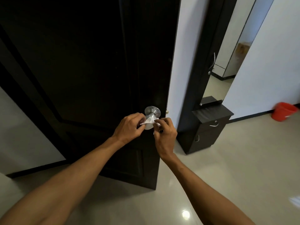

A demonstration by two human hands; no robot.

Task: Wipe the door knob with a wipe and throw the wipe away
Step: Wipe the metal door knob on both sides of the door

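your left hand (129, 125) and right hand (164, 132) both pinch the wipe (148, 121), fingers curled shut, stretched over the door knob (152, 112)'s ball, just under its plate. pull too hard and it likely tears or slips off, leaving the plate unwiped.

Two bare forearms run in from the bottom edge, one from the lower left corner, one from the lower right. No sleeves reach into the frame, and the wrists carry no watch, band or bracelet. The left hand (129, 125) is ungloved, no rings showing on its knuckles. The right hand (164, 133) is bare too, nails short and plain. Tendons stand out along both wrists.
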